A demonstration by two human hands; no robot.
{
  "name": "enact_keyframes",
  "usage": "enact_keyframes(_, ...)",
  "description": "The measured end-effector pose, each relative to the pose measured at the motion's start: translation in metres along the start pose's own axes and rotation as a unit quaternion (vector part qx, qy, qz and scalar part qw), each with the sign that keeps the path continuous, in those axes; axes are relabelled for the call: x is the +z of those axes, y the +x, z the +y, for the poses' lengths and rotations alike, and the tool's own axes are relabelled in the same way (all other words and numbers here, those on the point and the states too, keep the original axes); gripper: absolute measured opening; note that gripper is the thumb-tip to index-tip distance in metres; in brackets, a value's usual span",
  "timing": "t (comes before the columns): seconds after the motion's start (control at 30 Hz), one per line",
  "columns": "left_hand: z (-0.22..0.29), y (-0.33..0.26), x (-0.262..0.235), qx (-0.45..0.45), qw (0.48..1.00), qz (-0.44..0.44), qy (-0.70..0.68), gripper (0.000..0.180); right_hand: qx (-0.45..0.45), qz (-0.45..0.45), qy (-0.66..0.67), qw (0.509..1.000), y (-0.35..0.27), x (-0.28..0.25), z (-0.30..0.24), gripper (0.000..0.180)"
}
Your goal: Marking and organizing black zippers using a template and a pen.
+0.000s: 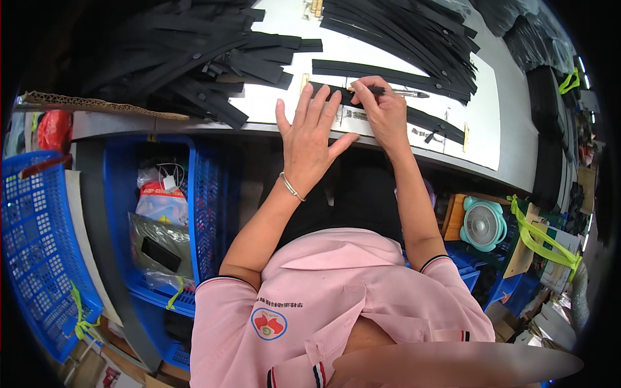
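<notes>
Pink shirt (336, 304) below; right hand (383, 110) holds pen (404, 93).

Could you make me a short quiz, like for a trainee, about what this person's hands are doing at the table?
1. True or false: the right hand holds a pen over a black strip on the white table.
2. What does the left hand do? A) lifts the blue crate B) lies flat with fingers spread at the table's edge, on the strip's end C) holds the fan
3. Fill in: under the table, at the person's right, stands a small pale green ____.

Key
1. True.
2. B.
3. Fan.
</notes>
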State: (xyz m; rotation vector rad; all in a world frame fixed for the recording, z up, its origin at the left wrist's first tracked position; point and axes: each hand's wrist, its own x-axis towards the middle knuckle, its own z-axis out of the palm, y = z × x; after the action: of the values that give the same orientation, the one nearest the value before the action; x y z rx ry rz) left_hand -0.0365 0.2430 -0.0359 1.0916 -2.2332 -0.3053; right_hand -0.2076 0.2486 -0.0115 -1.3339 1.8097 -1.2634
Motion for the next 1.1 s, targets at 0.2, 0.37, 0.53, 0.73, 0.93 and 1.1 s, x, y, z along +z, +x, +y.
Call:
enact_keyframes(0.2, 0.0, -0.001, 0.002, 0.0, 1.0, -0.002, -0.007, 0.073, -0.061, 0.024, -0.03, 0.997, 0.002, 0.002, 0.006, 0.023)
enact_keyframes(0.37, 0.0, 0.0, 0.002, 0.001, 1.0, -0.002, 0.005, 0.074, -0.031, 0.006, -0.075, 0.997, 0.0, 0.004, -0.001, 0.026)
enact_keyframes(0.53, 0.0, 0.0, 0.002, 0.003, 1.0, -0.001, 0.008, 0.075, -0.047, 0.01, -0.048, 0.998, -0.001, 0.0, 0.004, 0.024)
enact_keyframes(0.73, 0.0, 0.0, 0.002, 0.005, 1.0, 0.001, 0.006, 0.075, -0.061, -0.034, -0.001, 0.998, -0.003, -0.003, 0.009, 0.025)
enact_keyframes(0.93, 0.002, 0.001, 0.002, 0.001, 1.0, -0.003, 0.006, 0.075, -0.062, -0.029, -0.018, 0.998, -0.003, -0.001, 0.005, 0.025)
enact_keyframes(1.1, 0.003, 0.001, 0.003, 0.004, 1.0, -0.015, 0.008, 0.075, -0.072, -0.046, 0.019, 0.996, -0.007, -0.012, 0.012, 0.021)
